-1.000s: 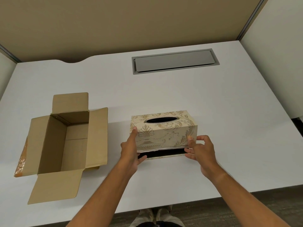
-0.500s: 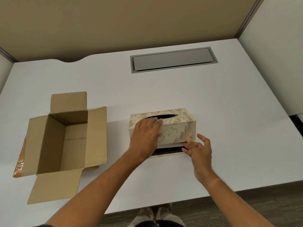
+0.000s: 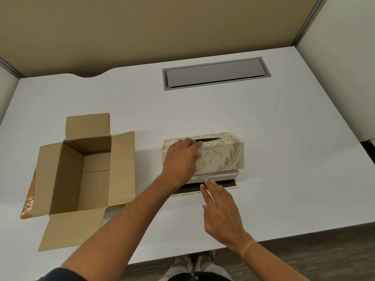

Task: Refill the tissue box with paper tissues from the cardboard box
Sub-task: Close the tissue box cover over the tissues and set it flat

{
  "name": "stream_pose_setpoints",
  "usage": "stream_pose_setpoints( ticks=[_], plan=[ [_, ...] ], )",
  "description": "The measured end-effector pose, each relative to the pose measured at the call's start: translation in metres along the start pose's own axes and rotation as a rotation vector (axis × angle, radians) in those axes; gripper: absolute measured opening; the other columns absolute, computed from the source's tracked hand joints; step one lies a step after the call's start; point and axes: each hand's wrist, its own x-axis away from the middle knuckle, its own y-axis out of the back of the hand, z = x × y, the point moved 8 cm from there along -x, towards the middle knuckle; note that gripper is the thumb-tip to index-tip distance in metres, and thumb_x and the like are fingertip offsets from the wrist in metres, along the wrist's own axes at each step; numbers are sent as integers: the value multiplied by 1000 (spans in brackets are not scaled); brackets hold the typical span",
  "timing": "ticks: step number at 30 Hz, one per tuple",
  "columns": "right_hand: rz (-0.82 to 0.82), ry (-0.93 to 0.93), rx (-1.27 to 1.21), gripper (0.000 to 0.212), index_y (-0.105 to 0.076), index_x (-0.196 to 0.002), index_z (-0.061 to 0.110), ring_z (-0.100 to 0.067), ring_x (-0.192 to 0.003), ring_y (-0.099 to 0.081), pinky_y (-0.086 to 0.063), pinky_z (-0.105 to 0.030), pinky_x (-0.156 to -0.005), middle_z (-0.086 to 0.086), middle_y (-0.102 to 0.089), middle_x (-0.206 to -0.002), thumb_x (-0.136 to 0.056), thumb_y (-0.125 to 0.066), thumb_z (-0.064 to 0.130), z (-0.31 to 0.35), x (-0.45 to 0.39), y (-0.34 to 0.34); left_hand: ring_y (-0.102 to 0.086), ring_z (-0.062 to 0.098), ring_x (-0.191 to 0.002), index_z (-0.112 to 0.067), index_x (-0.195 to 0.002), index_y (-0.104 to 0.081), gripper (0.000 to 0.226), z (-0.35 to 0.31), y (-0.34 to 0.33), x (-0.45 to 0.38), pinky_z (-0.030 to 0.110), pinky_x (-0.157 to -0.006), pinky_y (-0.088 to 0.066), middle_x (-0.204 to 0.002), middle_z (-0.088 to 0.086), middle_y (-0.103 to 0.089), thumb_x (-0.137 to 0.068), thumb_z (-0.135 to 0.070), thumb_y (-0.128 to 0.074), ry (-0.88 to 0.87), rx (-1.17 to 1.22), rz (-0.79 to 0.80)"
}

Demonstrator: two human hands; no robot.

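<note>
Tissue box [image 3: 220,157] cover: light, stiff; left hand [image 3: 179,159] clamps its top. Soft tissues [image 3: 215,176] underneath; right hand [image 3: 222,211] spread, fingertips at base.

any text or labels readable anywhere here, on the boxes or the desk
None can be read.
Tissue box: only a leaf and scroll pattern, no words.
Cardboard box: plain brown; the orange tape on its left flap shows no legible print.
Desk cable hatch: unmarked.
</note>
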Motion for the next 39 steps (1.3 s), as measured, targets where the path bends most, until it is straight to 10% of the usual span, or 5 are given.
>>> stream_pose_setpoints(
  ticks=[21, 39],
  plan=[
    [151, -38, 187, 82, -38, -150, 6, -35, -148, -24, -17, -50, -118, -21, -33, -158, -76, -66, 27, -2, -13, -22, -52, 24, -118, -16, -133, -54, 39, 3, 0, -6, 42, -102, -39, -131, 6, -58, -94, -21, -53, 40, 45, 51],
    [189, -95, 178, 73, -55, -137, 7, -38, -128, -55, -28, -52, -117, -21, -58, -138, -71, -72, 35, -8, -14, -32, -45, 28, -127, -16, -132, -55, 39, -11, -7, 29, 43, -104, -34, -137, 10, -53, -93, -20, -57, 70, 43, 17]
  ],
)
